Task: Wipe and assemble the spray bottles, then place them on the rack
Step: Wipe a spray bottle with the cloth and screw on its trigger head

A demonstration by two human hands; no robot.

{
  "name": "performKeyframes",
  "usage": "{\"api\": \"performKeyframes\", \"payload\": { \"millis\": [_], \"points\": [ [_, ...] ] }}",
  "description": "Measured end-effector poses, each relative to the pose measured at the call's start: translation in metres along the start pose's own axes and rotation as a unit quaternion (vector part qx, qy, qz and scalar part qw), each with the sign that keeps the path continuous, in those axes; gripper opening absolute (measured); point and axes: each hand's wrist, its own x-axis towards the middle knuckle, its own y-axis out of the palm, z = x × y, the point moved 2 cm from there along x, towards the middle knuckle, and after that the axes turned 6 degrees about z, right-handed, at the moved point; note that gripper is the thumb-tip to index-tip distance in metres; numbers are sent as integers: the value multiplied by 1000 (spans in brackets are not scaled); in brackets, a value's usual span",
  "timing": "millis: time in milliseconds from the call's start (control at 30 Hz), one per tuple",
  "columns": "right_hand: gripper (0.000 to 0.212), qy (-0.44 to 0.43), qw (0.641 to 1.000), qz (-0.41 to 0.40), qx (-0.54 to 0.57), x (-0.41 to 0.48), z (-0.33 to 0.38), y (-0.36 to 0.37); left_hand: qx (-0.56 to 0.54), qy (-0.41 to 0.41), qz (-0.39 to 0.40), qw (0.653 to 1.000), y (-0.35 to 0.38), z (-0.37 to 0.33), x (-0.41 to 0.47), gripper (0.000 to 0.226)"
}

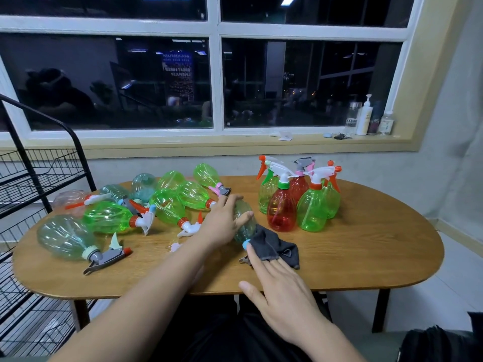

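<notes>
Grey cloth (277, 244) touches the straight fingertips of the right hand (285, 293), beside the teal bottle (247, 231) that the flat left hand (222, 223) steadies on the table (366, 244), apparently for wiping.

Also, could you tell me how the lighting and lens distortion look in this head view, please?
Head view: wide-angle bending bows the window frame and rack; the dark panes mirror the room's lights; a soft sheen lies on the table; highlights glint on the bottles; nothing looks badly blurred.
</notes>
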Motion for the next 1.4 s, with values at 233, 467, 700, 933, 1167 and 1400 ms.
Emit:
{"api": "performKeyframes", "payload": {
  "millis": [233, 467, 700, 933, 1167, 1400],
  "points": [
    [79, 88, 996, -4, 17, 7, -9, -7, 1, -10, -9, 1000, 1, -5, 3, 61],
    [84, 90, 996, 9, 16, 36, -10, -3, 0, -9, -9, 1000, 1, -5, 2, 60],
    [75, 41, 999, 0, -18, 10, -1, -3, 5, -12, -9, 1000, 1, -5, 1, 60],
    [70, 91, 994, -33, 44, -1, -16, -5, 8, -11, -8, 1000, 1, -5, 2, 60],
    [67, 160, 986, -38, 33, 3, -39, -12, 3, -10, -1, 1000, 0, -4, 1, 61],
    [59, 174, 973, -108, 110, 2, -38, -18, 12, -31, 24, 999, -8, 4, -4, 74]
  ]
}}
